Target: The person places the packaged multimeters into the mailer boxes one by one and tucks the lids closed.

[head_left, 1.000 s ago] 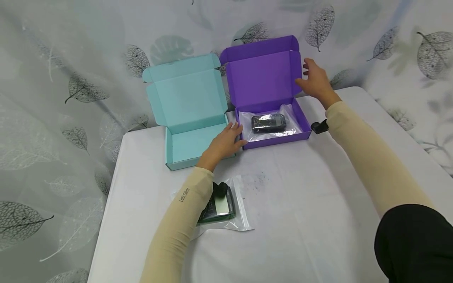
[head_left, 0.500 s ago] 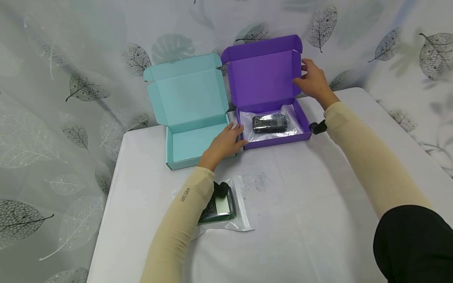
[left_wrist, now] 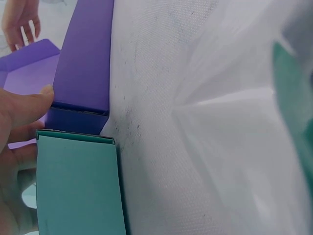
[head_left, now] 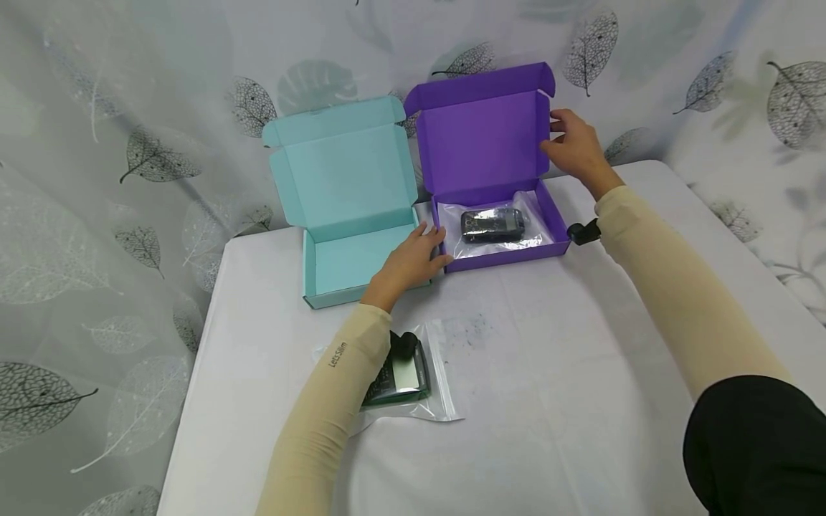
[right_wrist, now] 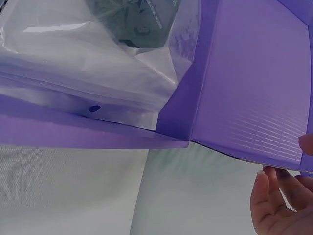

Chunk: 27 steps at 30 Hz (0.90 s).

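My right hand (head_left: 576, 147) pinches the right edge of the raised lid of a purple cardboard box (head_left: 480, 136), thumb on the inner face and fingers behind it. Inside this box lies a dark handheld device with a small screen (head_left: 492, 225), sealed in a clear plastic bag (right_wrist: 54, 44). My left hand (head_left: 408, 264) rests where the purple box meets a teal cardboard box (head_left: 345, 261). Its thumb touches the purple rim near the front left corner, and the fingers reach over the adjoining side walls. The teal box stands with its lid raised and nothing inside.
A second clear bag (head_left: 439, 401) holding a dark green-edged item (head_left: 405, 374) lies under my left forearm, partly covered by it. Faint dark smudges (head_left: 474, 326) mark the white tablecloth (head_left: 548, 401). Behind the boxes hangs a leaf-patterned curtain (head_left: 645, 43).
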Tool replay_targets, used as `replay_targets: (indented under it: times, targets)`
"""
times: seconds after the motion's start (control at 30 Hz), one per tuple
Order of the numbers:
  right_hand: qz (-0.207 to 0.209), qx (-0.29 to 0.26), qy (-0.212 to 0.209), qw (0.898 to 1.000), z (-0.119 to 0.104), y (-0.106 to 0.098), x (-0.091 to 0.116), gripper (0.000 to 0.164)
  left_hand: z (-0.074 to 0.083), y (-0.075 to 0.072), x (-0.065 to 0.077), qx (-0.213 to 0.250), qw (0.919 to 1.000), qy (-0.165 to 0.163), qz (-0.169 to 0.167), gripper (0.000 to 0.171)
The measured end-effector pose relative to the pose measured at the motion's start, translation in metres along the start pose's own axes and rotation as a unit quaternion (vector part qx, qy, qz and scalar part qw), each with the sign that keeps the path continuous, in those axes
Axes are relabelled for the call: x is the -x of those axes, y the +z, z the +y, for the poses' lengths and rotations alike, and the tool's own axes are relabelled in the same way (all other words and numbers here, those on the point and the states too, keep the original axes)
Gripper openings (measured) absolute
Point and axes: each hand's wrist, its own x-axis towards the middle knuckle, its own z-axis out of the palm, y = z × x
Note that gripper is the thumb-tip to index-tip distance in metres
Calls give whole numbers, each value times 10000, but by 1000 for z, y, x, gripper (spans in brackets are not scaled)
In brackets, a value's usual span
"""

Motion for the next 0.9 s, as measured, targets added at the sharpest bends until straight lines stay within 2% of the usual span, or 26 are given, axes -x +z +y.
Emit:
replay_targets:
  times: [0.5, 0.9]
  targets:
    - [483, 222, -178, 9984, -1, -3, -1, 60, -1, 0, 1, -43, 10000, 39, -1, 65]
    - [454, 338, -328, 9979, -1, -5, 1, 48, -1, -1, 0, -5, 10000, 59, 6, 65]
